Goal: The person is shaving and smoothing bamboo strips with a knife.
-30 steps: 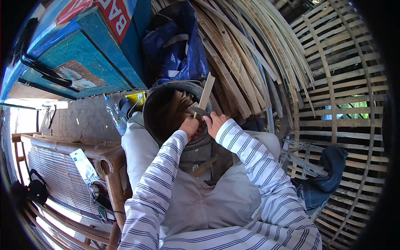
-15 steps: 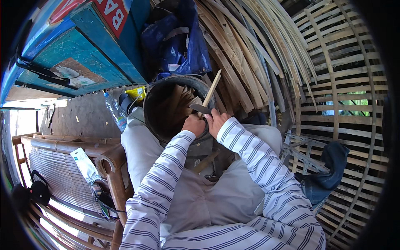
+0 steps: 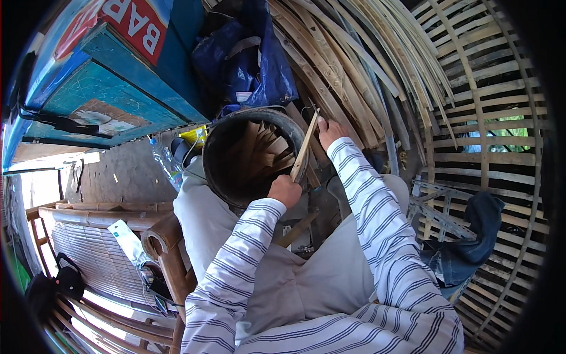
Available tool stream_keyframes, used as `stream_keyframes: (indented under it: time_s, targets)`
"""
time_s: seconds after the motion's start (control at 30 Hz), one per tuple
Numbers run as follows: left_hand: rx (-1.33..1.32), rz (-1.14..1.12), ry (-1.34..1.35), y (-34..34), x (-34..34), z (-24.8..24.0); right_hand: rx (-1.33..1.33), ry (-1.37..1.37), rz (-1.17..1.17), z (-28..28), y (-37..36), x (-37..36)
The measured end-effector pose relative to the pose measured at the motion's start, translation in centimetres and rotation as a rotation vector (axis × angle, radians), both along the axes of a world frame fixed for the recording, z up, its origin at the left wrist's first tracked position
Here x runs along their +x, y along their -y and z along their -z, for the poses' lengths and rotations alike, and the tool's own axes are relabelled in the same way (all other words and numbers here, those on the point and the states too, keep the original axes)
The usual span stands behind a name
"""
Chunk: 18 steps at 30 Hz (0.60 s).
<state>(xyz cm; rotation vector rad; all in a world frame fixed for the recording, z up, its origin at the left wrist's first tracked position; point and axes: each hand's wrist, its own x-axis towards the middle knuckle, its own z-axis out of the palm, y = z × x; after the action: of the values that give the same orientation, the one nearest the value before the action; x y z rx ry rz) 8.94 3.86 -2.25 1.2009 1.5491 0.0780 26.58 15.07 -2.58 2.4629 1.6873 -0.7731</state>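
Left hand [image 3: 285, 192]: grip closed on near end of pale strip [image 3: 305, 150]. Long axis runs away, slightly right, by right rim of black bucket [image 3: 224, 171]. Right hand [image 3: 333, 133] nearer far tip, fingers curled; can't tell what it holds.

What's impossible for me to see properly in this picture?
All in the head view:
Held strip, lower end: hidden inside the left hand.
What the right hand holds, if anything: too small, partly hidden by its fingers.
Bucket, bottom: hidden by thin pieces and shadow.
Long slats, far ends: cut off by the upper edge.
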Motion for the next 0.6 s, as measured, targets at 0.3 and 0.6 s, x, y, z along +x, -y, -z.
stream_keyframes:
  time_s: [0.3,0.6]
  targets:
    - [0.092,-0.145,-0.086,-2.3,-2.5,-0.9,-0.017,-0.097,-0.331,-6.4,6.4,-5.8]
    - [0.044,-0.214,0.015,-2.3,-2.9,0.1,0.01,-0.073,-0.482,-6.5,8.2,-6.9]
